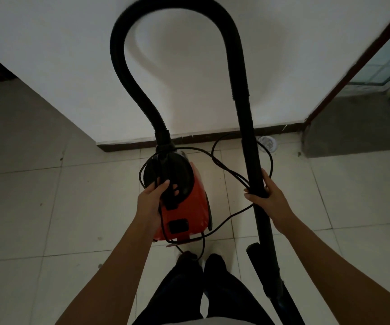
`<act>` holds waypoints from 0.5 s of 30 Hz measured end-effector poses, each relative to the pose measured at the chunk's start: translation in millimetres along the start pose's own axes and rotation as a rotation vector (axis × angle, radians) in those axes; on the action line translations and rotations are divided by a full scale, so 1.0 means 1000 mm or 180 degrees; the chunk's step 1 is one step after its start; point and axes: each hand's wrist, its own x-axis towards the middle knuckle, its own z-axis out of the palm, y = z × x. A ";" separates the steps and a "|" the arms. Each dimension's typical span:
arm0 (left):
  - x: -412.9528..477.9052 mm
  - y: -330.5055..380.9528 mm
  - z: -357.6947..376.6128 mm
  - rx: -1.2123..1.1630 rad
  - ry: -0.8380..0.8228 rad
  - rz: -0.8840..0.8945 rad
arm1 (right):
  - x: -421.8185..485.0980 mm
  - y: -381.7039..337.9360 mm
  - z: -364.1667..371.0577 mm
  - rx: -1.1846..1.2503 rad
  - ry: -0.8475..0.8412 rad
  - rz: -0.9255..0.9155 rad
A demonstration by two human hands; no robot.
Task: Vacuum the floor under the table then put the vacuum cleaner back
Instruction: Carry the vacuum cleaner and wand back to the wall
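Note:
A red and black canister vacuum cleaner hangs just above the tiled floor in front of a white wall. My left hand grips its black carry handle, along with part of the black power cord. A black ribbed hose arches up from the canister and comes down into the rigid black wand. My right hand holds the wand at mid-length, with loops of cord caught under the fingers. The wand's lower end with its nozzle points down past my right leg.
A white wall with a dark skirting board stands straight ahead. A round floor drain lies by the skirting. A dark door frame opens on the right to a tiled room. Pale floor tiles spread to the left. My legs and feet are below.

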 end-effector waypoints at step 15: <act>0.050 -0.002 0.001 0.0208 0.0098 -0.0025 | 0.057 0.020 0.018 0.0008 0.0028 0.0248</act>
